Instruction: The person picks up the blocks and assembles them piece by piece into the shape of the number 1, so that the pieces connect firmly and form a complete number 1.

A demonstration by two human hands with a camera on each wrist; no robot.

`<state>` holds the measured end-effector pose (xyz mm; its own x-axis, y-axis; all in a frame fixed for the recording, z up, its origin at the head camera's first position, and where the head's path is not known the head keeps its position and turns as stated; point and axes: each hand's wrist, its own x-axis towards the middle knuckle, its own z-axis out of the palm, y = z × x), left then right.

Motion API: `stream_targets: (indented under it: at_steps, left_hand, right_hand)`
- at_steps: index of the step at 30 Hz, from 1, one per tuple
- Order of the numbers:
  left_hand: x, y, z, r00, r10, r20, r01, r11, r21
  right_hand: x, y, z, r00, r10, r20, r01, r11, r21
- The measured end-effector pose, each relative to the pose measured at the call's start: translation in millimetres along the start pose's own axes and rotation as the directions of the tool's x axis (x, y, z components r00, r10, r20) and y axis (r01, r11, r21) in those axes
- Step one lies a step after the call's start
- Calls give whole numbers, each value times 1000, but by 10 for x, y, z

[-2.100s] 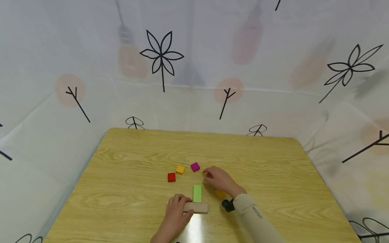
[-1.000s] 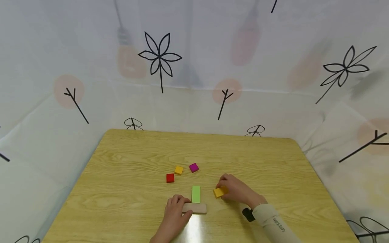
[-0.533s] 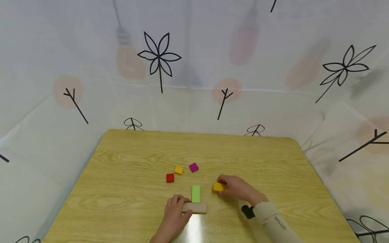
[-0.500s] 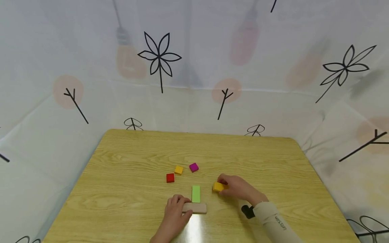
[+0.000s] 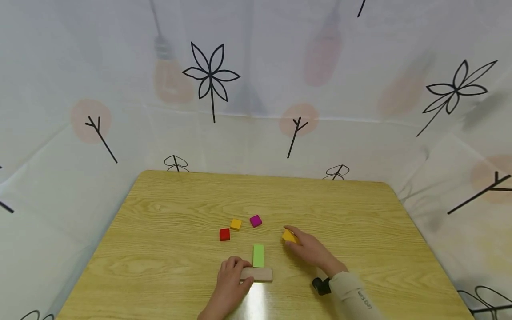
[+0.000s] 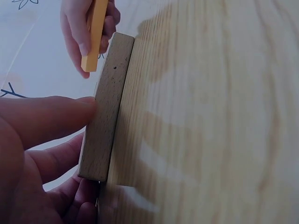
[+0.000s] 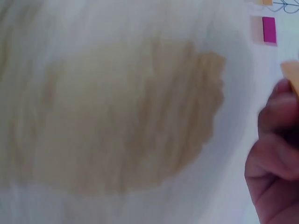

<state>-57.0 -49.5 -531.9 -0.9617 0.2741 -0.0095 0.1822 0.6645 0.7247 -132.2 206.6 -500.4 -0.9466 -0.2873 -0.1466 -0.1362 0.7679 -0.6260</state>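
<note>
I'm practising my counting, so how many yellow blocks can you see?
2. The small yellow block lies between the red block and the purple block. The long yellow block is in the right hand, which could be hiding more.

At the lower right of the head view, small dark lettering (image 5: 364, 299) on the pale sleeve (image 5: 349, 298) seems to begin "Lets"; the rest is unclear.

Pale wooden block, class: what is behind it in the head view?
Behind the pale wooden block lies the green block, with the magenta block farther back. The left hand covers the wooden block's left end; what is hidden there cannot be seen.
</note>
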Motion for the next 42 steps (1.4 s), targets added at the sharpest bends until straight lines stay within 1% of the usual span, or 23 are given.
stream_targets:
  at_steps: [2,5,11,14,19,22,31,36,39,42]
  left_hand:
    - [-1,-6,8,1000,-6,1,6,1000,-2]
    - [-4,-16,19,1000,-9,0,9,1000,-3]
    - [-5,-25,19,1000,-17,5,17,1000,-3]
    - [-3,-27,14,1000,-21,8,21,1000,-9]
    - [6,-36,10,1000,-11,13,11,1000,-10]
    - [14,-39,1,1000,-8,16,8,1000,-12]
    - [-1,-51,-11,1000,10,-4,-10,1000,4]
    - [-10,-42,-1,1000,21,-14,-21,1000,-4]
    - [-7,-38,3,1000,26,-18,-26,1000,-3]
    - [-4,-29,10,1000,18,-10,-18,1000,-8]
  right_hand:
    - [-3,-5,42,999,11,-31,-10,999,34]
    - [-1,-17,102,998,20,-55,-15,995,95]
    - [22,-41,217,994,85,-68,-69,975,212]
    - [49,-68,262,990,119,-74,-95,959,267]
    - [150,-101,317,984,166,-72,-135,939,316]
    - [226,-118,341,978,200,-62,-169,929,329]
    - [409,-247,371,982,189,-17,-171,920,354]
    - [480,-270,373,983,181,-9,-165,915,369]
    - [516,-272,368,982,190,-7,-173,909,379]
    - [548,-269,371,979,203,-8,-184,905,384]
